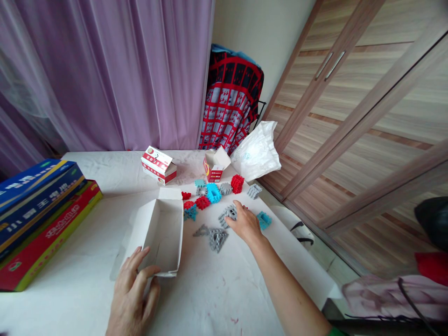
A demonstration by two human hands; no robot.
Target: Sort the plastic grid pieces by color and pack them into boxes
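My left hand (135, 289) grips the near edge of a white cardboard box (167, 228), which lies open with its hollow side up. My right hand (248, 223) has its thumb and forefinger around a grey interlocking building block (227, 215) on the table; its other fingers are partly hidden. Closer to me lie joined grey pieces (217, 239) forming a pointed shape. Beyond the right hand are a red block (237, 184), a bright blue block (213, 192) and a grey block (254, 191). A teal block (263, 220) sits right of the hand.
Two red-and-white small boxes, one closed-looking (158, 165) and one open (214, 167), stand at the back. A white plastic bag (257, 151) hangs near the table's far right corner. Stacked large boxes (45, 219) occupy the left side. Wooden wardrobe doors (350, 107) rise at right.
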